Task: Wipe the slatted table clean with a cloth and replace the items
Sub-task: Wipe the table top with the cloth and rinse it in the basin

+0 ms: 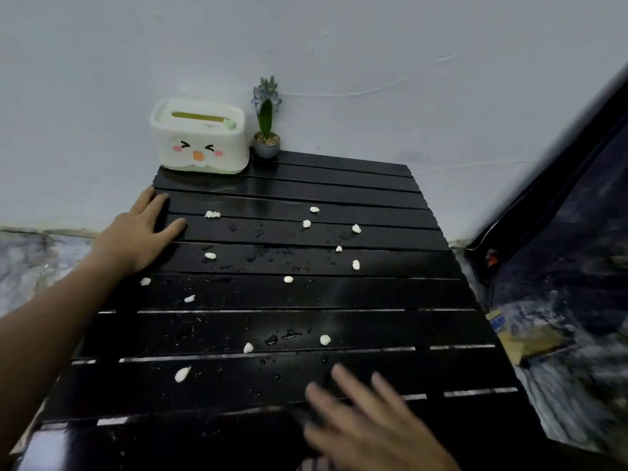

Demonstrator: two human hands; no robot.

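A black slatted table (390, 294) fills the middle of the view, wet with droplets and dotted with several small white bits (288, 279). At its far left corner stands a white tissue box (200, 137) with a cartoon face, and a small potted plant (266, 130) is beside it against the wall. My left hand (136, 232) rests flat on the table's left edge, fingers straight. My right hand (370, 423) hovers blurred over the near edge, fingers spread, holding nothing. No cloth is in view.
A pale wall (339, 45) backs the table. Marbled floor (27, 266) shows on the left. To the right lies a dark sloping surface (577, 232) and, lower down, a brush-like object (530, 341) on the floor.
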